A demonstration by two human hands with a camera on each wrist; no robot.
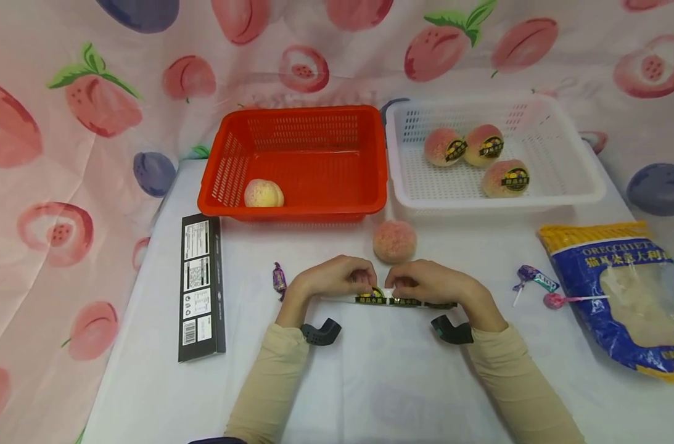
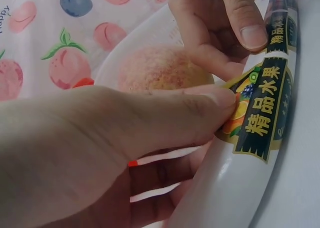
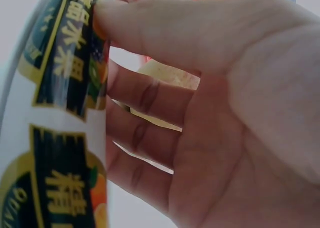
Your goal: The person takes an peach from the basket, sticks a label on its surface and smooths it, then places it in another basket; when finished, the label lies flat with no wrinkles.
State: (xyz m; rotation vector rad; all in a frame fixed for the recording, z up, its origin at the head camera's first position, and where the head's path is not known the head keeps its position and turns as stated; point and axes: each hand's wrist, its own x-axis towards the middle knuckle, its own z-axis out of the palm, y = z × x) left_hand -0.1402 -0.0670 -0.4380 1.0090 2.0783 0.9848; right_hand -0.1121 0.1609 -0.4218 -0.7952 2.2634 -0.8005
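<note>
A white strip of fruit stickers [image 1: 406,302], black and gold with fruit pictures, bends in a curve between both hands above the white table. My left hand [image 1: 339,275] pinches one sticker [image 2: 257,105] by its edge, thumb on the printed face. On the same strip, the right hand [image 1: 433,280] grips farther along, its thumb [image 3: 145,25] on top and the fingers behind. Just beyond the hands sits a pink fuzzy peach [image 1: 394,242], with no sticker visible on it.
Behind stand a red basket [image 1: 306,213] holding one peach [image 1: 263,193] and a white basket [image 1: 492,202] holding three stickered peaches. A black box [image 1: 202,287] and purple candy [image 1: 279,280] lie left. Lollipops [image 1: 555,300] and an orecchiette bag [image 1: 636,296] lie right.
</note>
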